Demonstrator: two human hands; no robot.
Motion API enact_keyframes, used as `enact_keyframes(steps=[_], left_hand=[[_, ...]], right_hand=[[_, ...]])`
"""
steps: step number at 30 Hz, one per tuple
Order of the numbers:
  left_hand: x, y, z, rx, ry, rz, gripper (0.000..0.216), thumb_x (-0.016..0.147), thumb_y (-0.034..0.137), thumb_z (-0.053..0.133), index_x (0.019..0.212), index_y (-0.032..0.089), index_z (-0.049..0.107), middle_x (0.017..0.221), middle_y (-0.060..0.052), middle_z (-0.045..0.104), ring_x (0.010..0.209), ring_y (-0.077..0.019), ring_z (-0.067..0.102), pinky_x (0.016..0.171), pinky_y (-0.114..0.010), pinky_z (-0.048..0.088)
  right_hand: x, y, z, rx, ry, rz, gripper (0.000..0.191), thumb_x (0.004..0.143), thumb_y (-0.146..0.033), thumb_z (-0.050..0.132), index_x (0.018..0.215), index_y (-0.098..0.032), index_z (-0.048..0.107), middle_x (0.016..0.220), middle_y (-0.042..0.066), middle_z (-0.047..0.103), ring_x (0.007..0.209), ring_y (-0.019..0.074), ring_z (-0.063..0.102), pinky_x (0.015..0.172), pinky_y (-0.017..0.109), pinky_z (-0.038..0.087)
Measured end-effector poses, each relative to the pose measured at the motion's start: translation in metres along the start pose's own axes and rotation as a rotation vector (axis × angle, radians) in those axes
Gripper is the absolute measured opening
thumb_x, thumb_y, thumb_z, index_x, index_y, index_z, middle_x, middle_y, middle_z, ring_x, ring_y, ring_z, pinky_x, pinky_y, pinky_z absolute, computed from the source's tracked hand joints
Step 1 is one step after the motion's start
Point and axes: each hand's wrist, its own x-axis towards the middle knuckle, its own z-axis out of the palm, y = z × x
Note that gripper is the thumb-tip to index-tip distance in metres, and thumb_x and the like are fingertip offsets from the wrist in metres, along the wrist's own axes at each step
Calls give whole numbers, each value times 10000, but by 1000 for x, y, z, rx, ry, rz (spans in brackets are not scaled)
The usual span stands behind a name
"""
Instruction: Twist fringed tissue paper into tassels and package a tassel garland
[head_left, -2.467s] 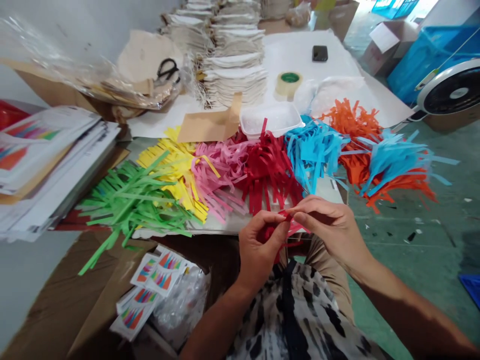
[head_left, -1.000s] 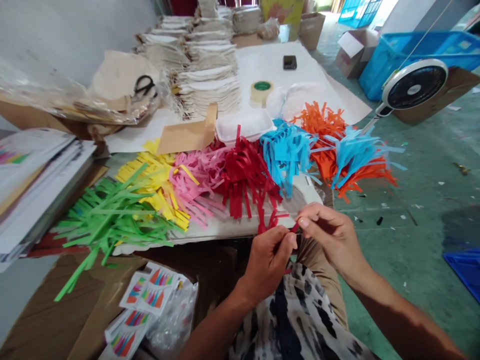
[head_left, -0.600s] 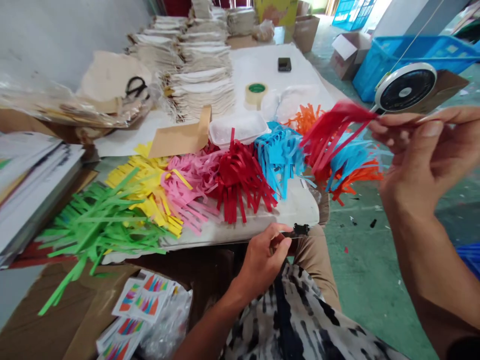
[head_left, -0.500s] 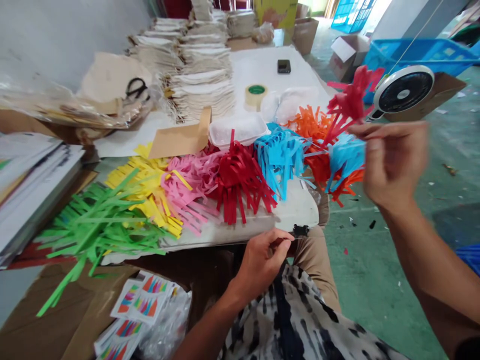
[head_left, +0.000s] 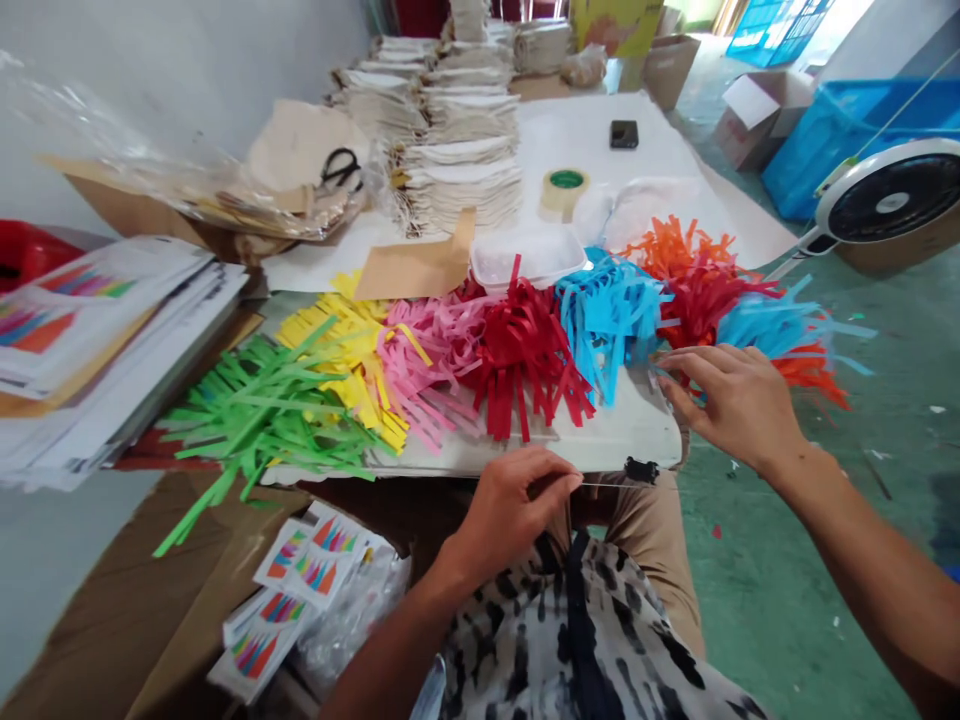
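Note:
My left hand (head_left: 517, 505) is closed in a pinch on a thin string (head_left: 604, 485), just in front of the table edge. The string runs right, past a black binder clip (head_left: 641, 470) on that edge. My right hand (head_left: 731, 405) is at the table's right corner with fingers stretched and apart, slightly blurred. It is beside light-blue paper tassels (head_left: 611, 315) and a red-pink tassel (head_left: 697, 295). Another blue tassel (head_left: 772, 320) and an orange one (head_left: 810, 372) hang behind it. Leftward lie dark red (head_left: 525, 345), pink (head_left: 435, 335), yellow (head_left: 337, 340) and green (head_left: 262, 400) tassels.
A white plastic tray (head_left: 529, 255), brown card (head_left: 416, 265), tape roll (head_left: 564, 192) and black scissors (head_left: 341, 168) lie farther back. Stacked cloth bundles (head_left: 469, 180) stand behind. A handheld fan (head_left: 892, 200) is at right. Printed cards (head_left: 300, 570) sit in a box below left.
My right hand has come down and left from its raised position and let go of the red-pink tassel, which now rests among the others. My left hand keeps its pinch. The view has shifted left.

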Motion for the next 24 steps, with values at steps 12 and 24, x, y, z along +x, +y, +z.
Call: enact_keyframes(steps=[12, 24], left_hand=[[59, -43, -75, 870, 302, 80, 222, 1060, 227, 552, 1184, 177, 729, 1153, -91, 762, 1077, -280, 625, 1005, -434, 504], [77, -60, -85, 671, 330, -17, 196, 1036, 221, 605, 1116, 179, 780, 1077, -80, 758, 1049, -244, 663, 988, -402, 518]], right_hand=[[132, -119, 62, 201, 117, -72, 279, 1085, -312, 554, 993, -250, 809, 1056, 57, 801, 964, 256, 656, 841, 428, 400], [245, -43, 101, 84, -200, 195, 326, 943, -260, 513, 991, -169, 821, 1147, 192, 775, 1136, 426, 604, 914, 559, 425]])
